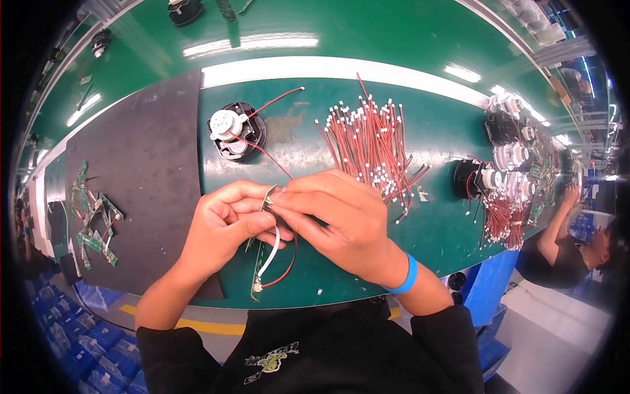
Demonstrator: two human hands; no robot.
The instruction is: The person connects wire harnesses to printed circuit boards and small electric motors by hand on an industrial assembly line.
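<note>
Upright between my hands is a narrow green circuit board point(268, 197), pinched by the fingers of my left hand point(226, 223). My right hand point(341, 217) has its thumb and fingertips closed at the board's edge, beside a small pale connector; what they grip is hidden. A second board point(256, 279) dangles below, with a white flat cable point(272, 253) and a red-and-black wire point(287, 272) running up from it toward my hands. Beyond them sits a round black unit with a white motor point(226, 123); one of its red wires reaches the back of my right hand.
A heap of red cables with white plugs point(367, 141) covers the bench middle. At right stand more motor units point(469, 179) and bundled cables point(497, 220). Several loose boards point(95, 213) lie on the black mat point(147, 144) at left. A co-worker's arm point(558, 223) shows far right.
</note>
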